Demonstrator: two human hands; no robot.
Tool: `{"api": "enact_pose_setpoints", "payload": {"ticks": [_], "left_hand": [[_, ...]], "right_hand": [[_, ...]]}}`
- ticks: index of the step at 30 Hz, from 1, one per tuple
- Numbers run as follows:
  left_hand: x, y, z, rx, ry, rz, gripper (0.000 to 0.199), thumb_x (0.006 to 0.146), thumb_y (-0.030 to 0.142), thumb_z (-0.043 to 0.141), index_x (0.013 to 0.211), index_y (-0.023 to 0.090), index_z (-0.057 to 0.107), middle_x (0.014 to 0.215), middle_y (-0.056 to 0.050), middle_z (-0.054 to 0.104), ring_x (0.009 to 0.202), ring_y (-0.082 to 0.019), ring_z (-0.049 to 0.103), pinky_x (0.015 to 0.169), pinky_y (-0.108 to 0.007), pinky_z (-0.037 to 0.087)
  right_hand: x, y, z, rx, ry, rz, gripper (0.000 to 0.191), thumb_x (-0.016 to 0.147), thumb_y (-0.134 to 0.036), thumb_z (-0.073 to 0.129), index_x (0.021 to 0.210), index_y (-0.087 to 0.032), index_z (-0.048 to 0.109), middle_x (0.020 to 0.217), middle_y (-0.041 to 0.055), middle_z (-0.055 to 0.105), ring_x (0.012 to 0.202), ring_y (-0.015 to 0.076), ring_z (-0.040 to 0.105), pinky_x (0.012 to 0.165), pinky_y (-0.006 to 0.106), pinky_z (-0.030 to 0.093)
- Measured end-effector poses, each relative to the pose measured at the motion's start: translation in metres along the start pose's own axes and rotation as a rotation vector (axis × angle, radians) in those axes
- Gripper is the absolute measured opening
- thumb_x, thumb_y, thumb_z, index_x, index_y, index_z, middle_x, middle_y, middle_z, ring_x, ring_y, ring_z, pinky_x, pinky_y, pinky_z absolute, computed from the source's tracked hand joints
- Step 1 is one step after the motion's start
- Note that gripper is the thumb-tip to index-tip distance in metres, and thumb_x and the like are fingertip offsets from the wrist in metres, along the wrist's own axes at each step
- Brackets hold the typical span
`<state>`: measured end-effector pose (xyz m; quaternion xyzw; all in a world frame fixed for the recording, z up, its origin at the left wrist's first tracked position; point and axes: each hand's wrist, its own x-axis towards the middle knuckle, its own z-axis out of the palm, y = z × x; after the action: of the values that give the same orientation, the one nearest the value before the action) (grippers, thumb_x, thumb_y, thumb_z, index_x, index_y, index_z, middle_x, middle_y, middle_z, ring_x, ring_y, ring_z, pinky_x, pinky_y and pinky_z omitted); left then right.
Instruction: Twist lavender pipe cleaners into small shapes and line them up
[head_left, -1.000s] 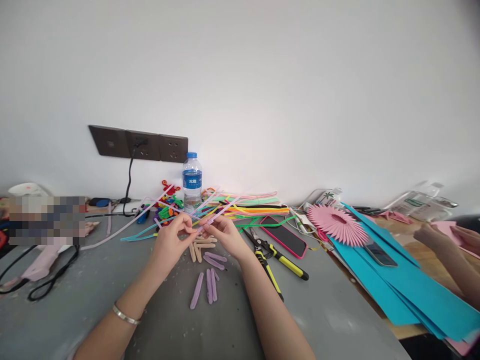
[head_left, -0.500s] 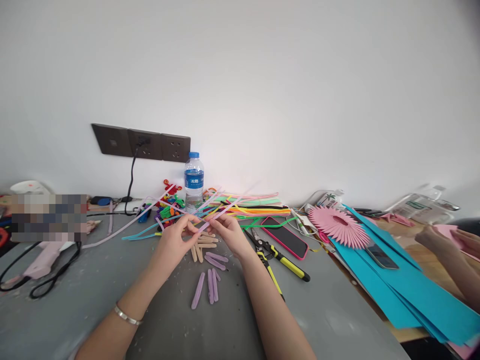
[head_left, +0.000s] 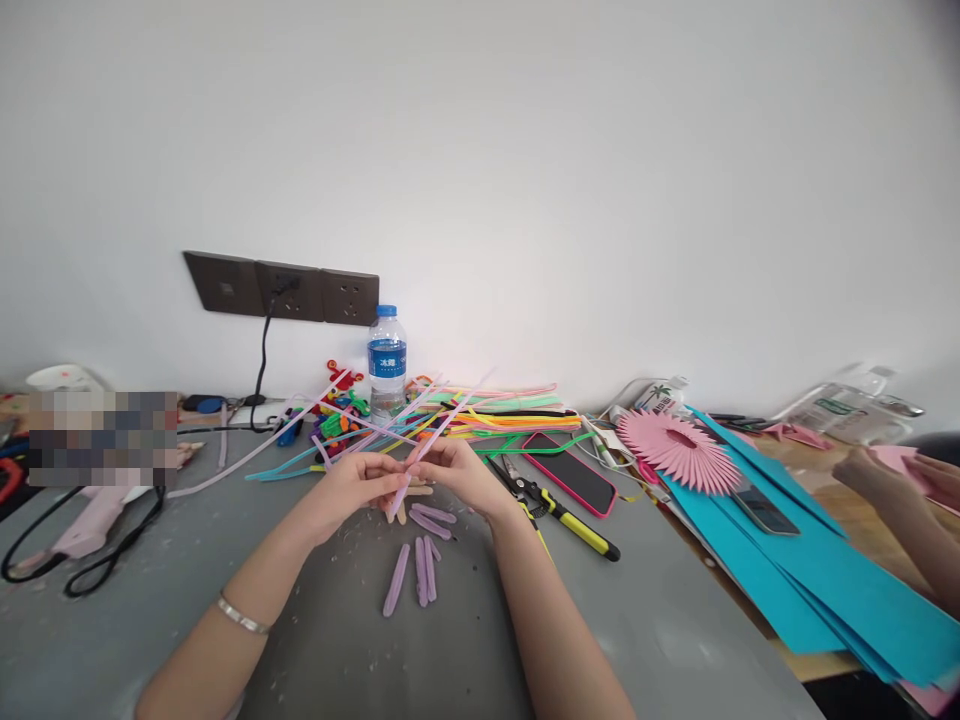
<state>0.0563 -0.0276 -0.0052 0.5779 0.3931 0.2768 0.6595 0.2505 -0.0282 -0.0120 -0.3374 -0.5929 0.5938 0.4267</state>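
Observation:
A light purple fuzzy strip slants up and to the right from between my fingertips. My left hand pinches it near its lower end, and my right hand grips it from the other side, the fingertips nearly touching. Whether a stick lies inside the wrapped part is hidden. Bare wooden sticks lie just behind and below my fingers, partly covered. Closer to me on the grey table rest several purple-covered sticks, some side by side.
Colourful pipe cleaners and a water bottle stand behind my hands. Pliers and a phone lie right. A pink glue gun is left. Another person's hands hold pink paper beyond blue sheets.
Both hands have come slightly lower and closer together. The purple strip's short end now points down toward me, and more of the wooden sticks are covered by my fingers.

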Motion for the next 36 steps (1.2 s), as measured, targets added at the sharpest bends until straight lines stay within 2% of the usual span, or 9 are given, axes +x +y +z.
{"api": "enact_pose_setpoints", "payload": {"ticks": [4, 9, 14, 19, 23, 27, 33, 36], "left_hand": [[-0.001, 0.000, 0.001, 0.002, -0.049, 0.002, 0.029, 0.075, 0.045, 0.071, 0.073, 0.016, 0.065, 0.065, -0.002, 0.064, 0.059, -0.015, 0.058, 0.057, -0.025, 0.043], [-0.002, 0.001, 0.002, -0.115, -0.051, -0.046, 0.028, 0.073, 0.043, 0.074, 0.075, 0.015, 0.065, 0.065, -0.001, 0.061, 0.061, -0.015, 0.059, 0.060, -0.026, 0.044], [0.000, -0.001, 0.002, -0.196, -0.029, -0.068, 0.026, 0.072, 0.038, 0.076, 0.080, 0.015, 0.068, 0.065, 0.001, 0.056, 0.056, -0.010, 0.049, 0.059, -0.025, 0.044], [0.000, 0.002, 0.004, -0.231, -0.018, -0.019, 0.027, 0.074, 0.039, 0.074, 0.066, 0.016, 0.060, 0.057, 0.003, 0.050, 0.052, -0.010, 0.045, 0.055, -0.024, 0.042], [0.000, 0.003, 0.005, -0.267, 0.054, 0.018, 0.033, 0.071, 0.037, 0.076, 0.058, 0.017, 0.053, 0.055, 0.005, 0.045, 0.051, -0.009, 0.040, 0.051, -0.021, 0.038], [0.004, 0.000, 0.006, -0.360, 0.156, 0.055, 0.034, 0.069, 0.035, 0.078, 0.056, 0.016, 0.053, 0.056, 0.005, 0.042, 0.051, -0.008, 0.036, 0.048, -0.019, 0.034], [0.012, -0.002, 0.010, -0.608, 0.312, 0.082, 0.030, 0.056, 0.029, 0.085, 0.057, 0.015, 0.058, 0.066, 0.002, 0.055, 0.062, -0.009, 0.049, 0.055, -0.018, 0.044], [0.013, -0.002, 0.013, -0.714, 0.353, 0.092, 0.029, 0.054, 0.026, 0.087, 0.059, 0.015, 0.060, 0.072, 0.002, 0.059, 0.065, -0.009, 0.053, 0.057, -0.018, 0.046]], "right_hand": [[-0.002, -0.002, 0.001, -0.007, -0.072, 0.009, 0.027, 0.074, -0.040, 0.073, 0.078, -0.014, 0.068, 0.072, 0.0001, 0.062, 0.065, 0.0117, 0.053, 0.063, 0.025, 0.041], [0.001, -0.001, 0.005, 0.035, -0.031, -0.041, 0.028, 0.077, -0.042, 0.071, 0.079, -0.016, 0.064, 0.067, -0.0026, 0.057, 0.059, 0.0093, 0.048, 0.058, 0.023, 0.039], [0.002, 0.000, 0.007, 0.006, -0.015, -0.057, 0.029, 0.079, -0.044, 0.069, 0.081, -0.016, 0.063, 0.069, -0.0018, 0.058, 0.062, 0.0101, 0.050, 0.061, 0.024, 0.042], [0.001, -0.003, 0.011, -0.009, 0.021, -0.090, 0.028, 0.079, -0.045, 0.068, 0.081, -0.017, 0.062, 0.073, -0.0008, 0.059, 0.066, 0.0117, 0.054, 0.064, 0.024, 0.045], [0.003, -0.001, 0.014, -0.001, 0.059, -0.138, 0.025, 0.080, -0.042, 0.068, 0.080, -0.018, 0.061, 0.079, 0.0011, 0.061, 0.072, 0.0132, 0.058, 0.069, 0.026, 0.048], [0.006, 0.005, 0.019, -0.049, 0.138, -0.272, 0.017, 0.080, -0.033, 0.068, 0.076, -0.018, 0.060, 0.084, 0.0036, 0.065, 0.079, 0.0157, 0.062, 0.074, 0.029, 0.050], [0.007, 0.006, 0.034, -0.331, 0.308, -0.502, 0.007, 0.083, -0.023, 0.061, 0.077, -0.019, 0.063, 0.088, 0.0059, 0.066, 0.083, 0.0169, 0.063, 0.073, 0.029, 0.051], [0.008, 0.007, 0.039, -0.406, 0.366, -0.547, 0.010, 0.083, -0.022, 0.062, 0.074, -0.019, 0.063, 0.087, 0.0064, 0.066, 0.082, 0.0165, 0.063, 0.072, 0.028, 0.050]]}}
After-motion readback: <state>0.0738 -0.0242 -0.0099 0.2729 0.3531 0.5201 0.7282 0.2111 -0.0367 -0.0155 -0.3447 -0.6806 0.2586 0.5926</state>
